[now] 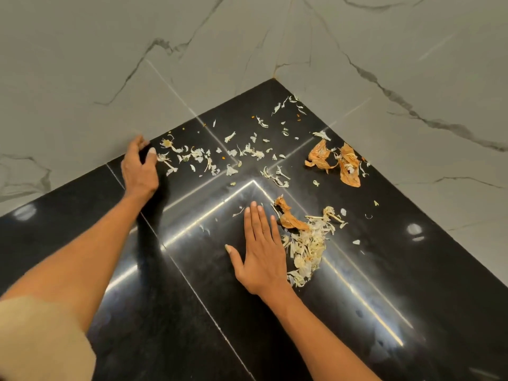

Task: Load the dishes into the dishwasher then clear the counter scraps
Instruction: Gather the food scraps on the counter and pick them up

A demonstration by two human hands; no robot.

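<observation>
Pale garlic and onion peelings lie scattered over the back corner of a glossy black counter. Orange onion skins sit at the right near the wall. A heap of whitish scraps with an orange skin on it lies just right of my right hand, which rests flat on the counter with straight fingers, its edge against the heap. My left hand is cupped on the counter at the left wall, fingers loosely curved beside the leftmost peelings, holding nothing.
Grey-veined marble walls meet behind the counter and close the corner on the left and right. Seams run across the black slab. No dishes or containers are in view.
</observation>
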